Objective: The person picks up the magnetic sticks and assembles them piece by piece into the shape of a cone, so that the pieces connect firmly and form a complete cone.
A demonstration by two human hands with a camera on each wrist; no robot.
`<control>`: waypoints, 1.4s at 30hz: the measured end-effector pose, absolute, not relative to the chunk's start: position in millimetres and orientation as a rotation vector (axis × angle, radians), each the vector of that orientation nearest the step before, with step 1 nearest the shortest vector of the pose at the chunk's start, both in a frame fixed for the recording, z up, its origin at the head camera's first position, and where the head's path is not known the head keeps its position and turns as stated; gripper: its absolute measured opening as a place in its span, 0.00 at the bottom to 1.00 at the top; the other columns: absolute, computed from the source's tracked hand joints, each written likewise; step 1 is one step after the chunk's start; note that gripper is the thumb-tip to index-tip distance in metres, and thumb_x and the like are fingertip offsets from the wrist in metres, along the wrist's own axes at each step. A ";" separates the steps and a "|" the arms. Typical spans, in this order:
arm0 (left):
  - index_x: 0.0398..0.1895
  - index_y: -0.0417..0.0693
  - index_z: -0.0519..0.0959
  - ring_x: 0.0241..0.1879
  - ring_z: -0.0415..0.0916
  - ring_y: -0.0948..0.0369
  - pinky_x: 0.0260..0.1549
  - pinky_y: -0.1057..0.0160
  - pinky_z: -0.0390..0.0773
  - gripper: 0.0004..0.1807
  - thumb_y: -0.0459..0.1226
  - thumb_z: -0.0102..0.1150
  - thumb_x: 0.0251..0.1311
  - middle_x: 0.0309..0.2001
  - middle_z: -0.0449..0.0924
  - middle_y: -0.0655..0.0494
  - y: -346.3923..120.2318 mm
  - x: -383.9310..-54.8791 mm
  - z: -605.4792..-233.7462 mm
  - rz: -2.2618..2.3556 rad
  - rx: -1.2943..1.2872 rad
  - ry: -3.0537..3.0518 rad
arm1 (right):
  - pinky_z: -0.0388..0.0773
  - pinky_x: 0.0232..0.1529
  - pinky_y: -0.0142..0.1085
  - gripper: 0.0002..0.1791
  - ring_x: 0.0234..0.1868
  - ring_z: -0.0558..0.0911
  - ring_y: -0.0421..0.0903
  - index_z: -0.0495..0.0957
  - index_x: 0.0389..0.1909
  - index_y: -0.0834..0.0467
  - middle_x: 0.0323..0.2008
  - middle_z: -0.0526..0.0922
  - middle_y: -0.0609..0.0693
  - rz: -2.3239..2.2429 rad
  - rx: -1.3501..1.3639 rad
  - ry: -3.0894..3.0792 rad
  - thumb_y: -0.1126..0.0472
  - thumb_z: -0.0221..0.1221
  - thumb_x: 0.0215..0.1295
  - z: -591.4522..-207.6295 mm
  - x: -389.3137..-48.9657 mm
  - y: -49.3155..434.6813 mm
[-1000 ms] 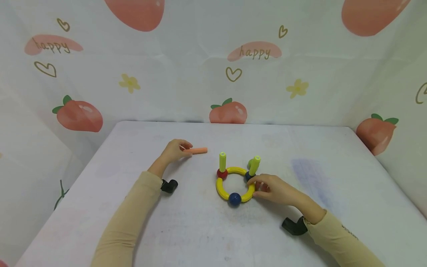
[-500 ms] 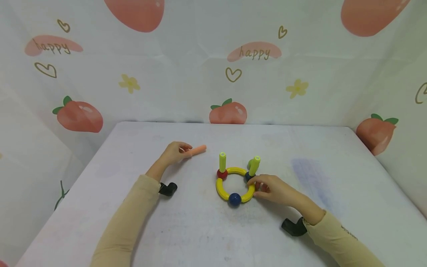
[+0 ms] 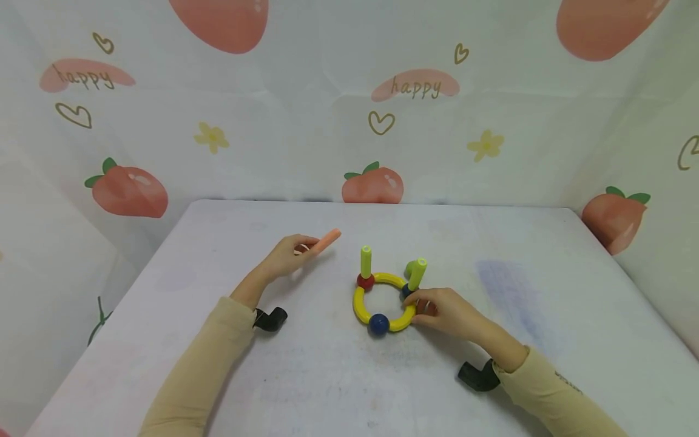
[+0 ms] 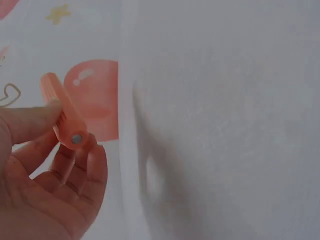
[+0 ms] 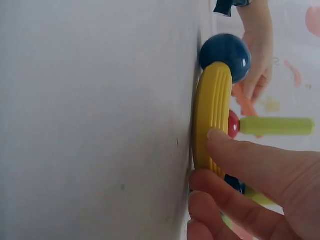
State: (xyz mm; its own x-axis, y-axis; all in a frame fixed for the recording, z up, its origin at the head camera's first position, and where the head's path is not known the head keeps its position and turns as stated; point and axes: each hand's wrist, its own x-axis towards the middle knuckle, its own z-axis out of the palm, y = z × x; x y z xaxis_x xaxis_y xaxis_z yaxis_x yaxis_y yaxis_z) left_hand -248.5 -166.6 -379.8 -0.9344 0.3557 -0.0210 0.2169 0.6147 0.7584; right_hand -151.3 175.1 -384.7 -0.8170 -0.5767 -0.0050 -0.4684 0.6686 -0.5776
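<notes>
Between thumb and fingers, my left hand (image 3: 286, 256) pinches an orange ribbed magnetic rod (image 4: 65, 107), tilted and raised off the table, with a silver magnet at its near end. My right hand (image 3: 450, 312) grips a curved yellow rod (image 5: 212, 110) on the right of a ring lying on the table. The ring joins curved yellow rods with a near blue ball (image 3: 378, 325), a red ball (image 3: 365, 281) and another blue ball (image 3: 406, 292), partly behind my fingers. One light green rod (image 3: 366, 262) stands upright on the red ball; another green rod (image 3: 417, 274) leans from the partly hidden blue ball.
Behind the leaning rod sits a small green piece (image 3: 409, 268), mostly hidden. The white table (image 3: 327, 376) ends at a printed cloth backdrop (image 3: 306, 109). Black wrist cameras (image 3: 271, 319) hang under both sleeves.
My left hand has tilted the orange rod from nearly level to slanting upward, its far end rising. The ring has turned slightly, its near blue ball shifting left, with my right hand still on it.
</notes>
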 end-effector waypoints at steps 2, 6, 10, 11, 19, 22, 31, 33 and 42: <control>0.57 0.39 0.73 0.49 0.75 0.49 0.46 0.58 0.75 0.22 0.40 0.56 0.62 0.52 0.76 0.41 -165.2 -245.9 -378.9 1.275 0.511 2.642 | 0.71 0.27 0.26 0.14 0.24 0.70 0.32 0.80 0.43 0.57 0.27 0.79 0.43 -0.851 -0.837 2.707 0.60 0.64 0.56 -384.2 -150.3 173.2; 0.57 0.42 0.73 0.48 0.75 0.52 0.42 0.63 0.75 0.23 0.42 0.58 0.60 0.52 0.76 0.44 -160.9 -239.6 -373.7 1.392 0.523 2.553 | 0.70 0.26 0.26 0.14 0.24 0.70 0.32 0.80 0.43 0.57 0.26 0.80 0.43 -0.848 -0.811 2.723 0.60 0.65 0.55 -383.8 -148.6 170.1; 0.56 0.45 0.74 0.45 0.75 0.56 0.40 0.65 0.74 0.22 0.42 0.60 0.58 0.50 0.77 0.46 -156.1 -233.0 -367.9 1.469 0.519 2.476 | 0.69 0.25 0.26 0.14 0.24 0.70 0.32 0.80 0.43 0.57 0.26 0.79 0.43 -0.846 -0.795 2.736 0.59 0.65 0.56 -383.2 -147.1 167.8; 0.56 0.45 0.74 0.44 0.75 0.57 0.40 0.65 0.75 0.22 0.42 0.60 0.58 0.49 0.77 0.46 -155.1 -231.4 -366.6 1.481 0.526 2.462 | 0.69 0.25 0.26 0.14 0.23 0.69 0.32 0.80 0.43 0.57 0.25 0.79 0.43 -0.845 -0.791 2.739 0.59 0.65 0.56 -383.0 -146.9 167.4; 0.51 0.42 0.74 0.40 0.79 0.61 0.42 0.65 0.78 0.20 0.39 0.63 0.55 0.45 0.78 0.44 -145.8 -220.7 -362.0 1.598 0.581 2.283 | 0.69 0.26 0.26 0.14 0.24 0.70 0.32 0.80 0.43 0.57 0.25 0.79 0.43 -0.838 -0.792 2.738 0.60 0.64 0.56 -382.1 -146.5 166.7; 0.50 0.40 0.73 0.40 0.80 0.60 0.42 0.66 0.79 0.21 0.36 0.64 0.54 0.44 0.78 0.45 -140.9 -216.9 -362.3 1.610 0.658 2.220 | 0.70 0.26 0.26 0.14 0.24 0.70 0.32 0.80 0.44 0.57 0.26 0.80 0.43 -0.839 -0.787 2.732 0.60 0.64 0.56 -382.1 -146.7 166.4; 0.48 0.37 0.70 0.41 0.83 0.56 0.42 0.65 0.80 0.18 0.28 0.61 0.54 0.44 0.78 0.40 -121.5 -203.0 -362.7 1.589 0.858 2.097 | 0.68 0.25 0.25 0.13 0.23 0.69 0.32 0.80 0.43 0.57 0.25 0.78 0.43 -0.816 -0.775 2.756 0.60 0.64 0.56 -381.0 -145.4 163.0; 0.47 0.38 0.70 0.42 0.83 0.55 0.42 0.64 0.80 0.18 0.29 0.62 0.54 0.44 0.79 0.39 -117.9 -200.3 -363.1 1.570 0.872 2.089 | 0.68 0.25 0.26 0.13 0.23 0.69 0.32 0.80 0.42 0.57 0.24 0.78 0.43 -0.813 -0.777 2.762 0.60 0.64 0.56 -380.7 -145.1 162.1; 0.46 0.35 0.71 0.42 0.82 0.56 0.45 0.65 0.80 0.17 0.29 0.63 0.54 0.44 0.81 0.37 -106.1 -193.5 -369.2 1.492 0.962 2.118 | 0.68 0.25 0.25 0.12 0.24 0.69 0.32 0.80 0.42 0.57 0.24 0.78 0.43 -0.816 -0.766 2.765 0.61 0.65 0.55 -379.4 -144.4 161.1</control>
